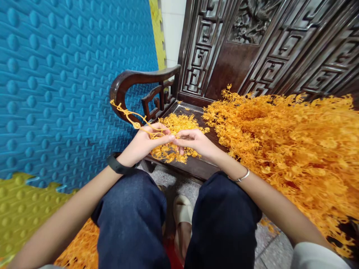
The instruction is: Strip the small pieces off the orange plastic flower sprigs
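We sit facing the carved wooden bench (pixel 196 164), and we judge the step in hand to be working one orange sprig (pixel 131 117) by its stem; our left hand (pixel 146 144) is closed on it, the sprig trailing up toward the bench's armrest (pixel 134 80); our right hand (pixel 193 142) meets it, fingers pinched, though we cannot tell on what; a small heap (pixel 176 123) lies on the bench seat just beyond the hands, a big pile (pixel 294 142) to its right; the next move likely calls for a fine, steady pinch.
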### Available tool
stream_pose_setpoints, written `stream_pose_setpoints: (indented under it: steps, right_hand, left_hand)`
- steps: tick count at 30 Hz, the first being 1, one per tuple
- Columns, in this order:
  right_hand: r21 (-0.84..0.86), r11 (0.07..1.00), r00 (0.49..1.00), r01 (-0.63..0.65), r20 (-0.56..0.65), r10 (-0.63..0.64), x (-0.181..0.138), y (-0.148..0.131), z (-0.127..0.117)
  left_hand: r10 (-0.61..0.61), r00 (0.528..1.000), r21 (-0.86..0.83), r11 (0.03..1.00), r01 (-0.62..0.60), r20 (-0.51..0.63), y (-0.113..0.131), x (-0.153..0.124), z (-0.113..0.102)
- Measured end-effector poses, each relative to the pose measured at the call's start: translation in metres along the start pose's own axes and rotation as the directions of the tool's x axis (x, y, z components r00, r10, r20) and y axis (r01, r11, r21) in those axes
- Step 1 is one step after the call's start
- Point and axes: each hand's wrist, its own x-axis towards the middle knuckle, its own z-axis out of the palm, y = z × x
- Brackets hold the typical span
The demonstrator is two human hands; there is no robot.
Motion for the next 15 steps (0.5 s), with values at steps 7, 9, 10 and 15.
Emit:
stream_pose_setpoints:
  steps: [7, 9, 10, 15]
  right_hand:
    - [-0.013, 0.996, 0.993, 0.090, -0.073, -0.091, -0.0002, -0.0011, -0.0002]
    - [-0.028, 0.995, 0.990, 0.094, -0.106, -0.097, 0.0000, -0.0013, -0.0002]
    - [-0.033, 0.995, 0.988, 0.094, -0.116, -0.097, 0.0002, -0.0011, -0.0003]
    - [-0.040, 0.994, 0.988, 0.102, -0.110, -0.106, 0.0012, -0.0002, -0.0010]
  left_hand:
    - [-0.037, 0.998, 0.062, 0.997, 0.040, -0.060, 0.0024, -0.0002, 0.0020]
    - [-0.056, 0.997, 0.028, 0.998, 0.058, -0.052, 0.0048, -0.0009, 0.0025]
    - [-0.056, 0.997, 0.020, 0.998, 0.057, -0.048, 0.0059, -0.0013, 0.0026]
    - [0.022, 0.999, 0.066, 0.998, -0.019, -0.041, 0.0061, -0.0012, 0.0018]
